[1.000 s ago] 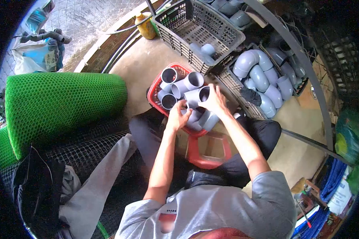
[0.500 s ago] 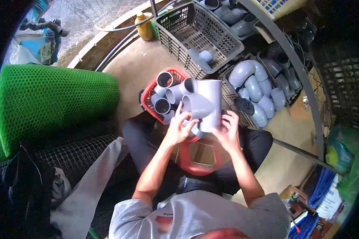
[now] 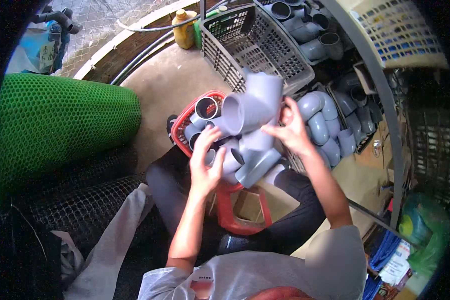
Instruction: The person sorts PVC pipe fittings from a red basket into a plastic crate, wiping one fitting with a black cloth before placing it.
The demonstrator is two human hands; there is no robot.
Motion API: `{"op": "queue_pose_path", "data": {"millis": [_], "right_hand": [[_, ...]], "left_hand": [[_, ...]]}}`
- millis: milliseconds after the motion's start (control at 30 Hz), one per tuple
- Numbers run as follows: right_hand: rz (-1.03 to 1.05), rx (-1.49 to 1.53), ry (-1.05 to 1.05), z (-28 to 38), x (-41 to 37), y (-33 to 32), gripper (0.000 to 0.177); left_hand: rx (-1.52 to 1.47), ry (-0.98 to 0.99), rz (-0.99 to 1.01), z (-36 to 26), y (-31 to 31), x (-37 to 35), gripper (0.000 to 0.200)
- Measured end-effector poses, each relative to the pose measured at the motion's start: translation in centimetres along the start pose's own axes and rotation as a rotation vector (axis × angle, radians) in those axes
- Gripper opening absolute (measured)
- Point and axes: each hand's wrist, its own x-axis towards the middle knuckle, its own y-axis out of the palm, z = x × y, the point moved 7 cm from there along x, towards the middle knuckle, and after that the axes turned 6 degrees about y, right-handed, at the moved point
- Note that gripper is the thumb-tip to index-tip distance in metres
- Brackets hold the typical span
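Note:
A large grey plastic pipe tee [image 3: 257,102] is tilted above the red basket [image 3: 182,112], slightly blurred, its round side mouth facing left. My right hand [image 3: 295,130] grips its right edge between thumb and fingers. Apart from the tee, my left hand [image 3: 205,165] has its thumb and fingers spread, over the near left part of the basket. Grey pipe fittings [image 3: 257,165] fill the basket beneath both hands, and some of them are hidden by the tee and my left hand.
Beyond the basket stands a black crate [image 3: 257,42]. Curved grey elbows [image 3: 317,125] fill another crate at the right. A green mesh roll [image 3: 70,130] lies at left, and a red stool [image 3: 242,227] stands between my legs. A yellow bottle [image 3: 184,30] is at the back.
My left hand has let go of the tee and moved left. The tee has turned and risen away from me in my right hand. The camera view has shifted slightly.

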Motion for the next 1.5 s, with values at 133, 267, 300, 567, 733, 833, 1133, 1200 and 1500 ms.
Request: {"op": "queue_pose_path", "data": {"millis": [133, 267, 300, 567, 733, 833, 1133, 1200, 1500], "right_hand": [[-0.131, -0.211, 0.010, 2.8, 9.3, -5.2, 0.110], [-0.340, -0.406, 0.313, 0.7, 19.7, -10.1, 0.130], [-0.347, -0.293, 0.346, -1.9, 22.6, -11.1, 0.133], [-0.662, 0.173, 0.568, -15.7, 33.5, -11.1, 0.101], [-0.678, 0.168, 0.613, -17.3, 37.1, -11.1, 0.106], [-0.711, 0.104, 0.637, -17.0, 37.4, -10.6, 0.119], [-0.777, -0.459, 0.602, -12.4, 35.6, -8.9, 0.160], [-0.730, -0.400, 0.597, -12.9, 36.2, -9.0, 0.160], [-0.452, 0.126, 0.368, -17.2, 37.0, -12.4, 0.100]], "left_hand": [[-0.177, -0.243, -0.102, 3.1, -1.9, -0.8, 0.048], [0.001, -0.208, 0.117, 3.7, -1.1, -1.1, 0.046], [0.043, -0.201, 0.154, 3.5, -0.8, -0.9, 0.046], [0.157, -0.283, 0.273, 4.1, 0.0, 0.6, 0.056], [0.167, -0.315, 0.325, 4.9, 0.6, 0.1, 0.057], [0.178, -0.318, 0.387, 5.0, 1.2, -0.5, 0.060], [0.176, -0.293, 0.404, 5.1, 1.4, -0.8, 0.061], [0.175, -0.279, 0.402, 5.1, 1.1, -0.6, 0.061], [0.175, -0.286, 0.482, 4.8, 1.0, -1.2, 0.061]]}}
